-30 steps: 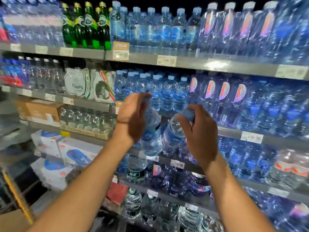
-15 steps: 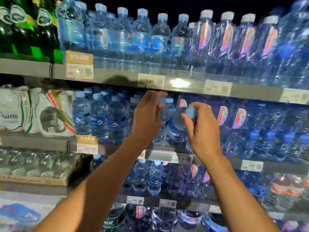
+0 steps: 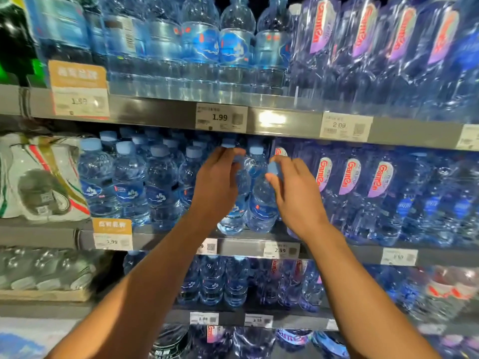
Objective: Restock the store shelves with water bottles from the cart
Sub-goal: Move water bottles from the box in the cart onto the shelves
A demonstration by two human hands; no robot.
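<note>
Two small clear water bottles with light blue caps stand side by side at the front edge of the middle shelf point(image 3: 241, 247). My left hand point(image 3: 216, 182) grips the neck of the left bottle point(image 3: 233, 218). My right hand point(image 3: 295, 193) holds the top of the right bottle point(image 3: 261, 206), its thumb by the blue cap. Both bottles sit upright on the shelf, next to a row of matching bottles point(image 3: 129, 182) on the left. The cart is out of view.
Larger bottles with pink labels point(image 3: 352, 177) fill the shelf to the right. The upper shelf point(image 3: 160, 112) carries more water and price tags. A white multipack point(image 3: 39, 177) sits far left. Lower shelves point(image 3: 233, 317) hold more bottles.
Both hands have carried their bottles up and forward onto the middle shelf, and the bottles now stand on it. The view has moved closer to the shelves.
</note>
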